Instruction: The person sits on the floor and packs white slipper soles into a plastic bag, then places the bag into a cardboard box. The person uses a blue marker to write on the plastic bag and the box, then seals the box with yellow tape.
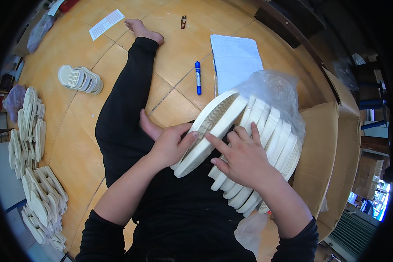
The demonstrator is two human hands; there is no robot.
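Observation:
My left hand (169, 147) is closed on a cream shoe sole (212, 139), its thumb on the near inner edge. The sole is tilted, with its ribbed inside partly showing, and a second one seems pressed against it. My right hand (244, 159) is spread over a row of similar soles (273, 131) by my right thigh. Its index fingertip reaches the rim of the held sole, while other fingers lie over the row. A clear plastic bag (277, 89) covers the far end of that row.
An open cardboard box (316, 153) stands on the right. Ahead lie a sheet of paper (236, 61), a blue marker (198, 78), small snips (183, 22) and a printed slip (107, 24). Small sole pieces (81, 79) sit left of my leg; stacked soles (41, 196) line the far left.

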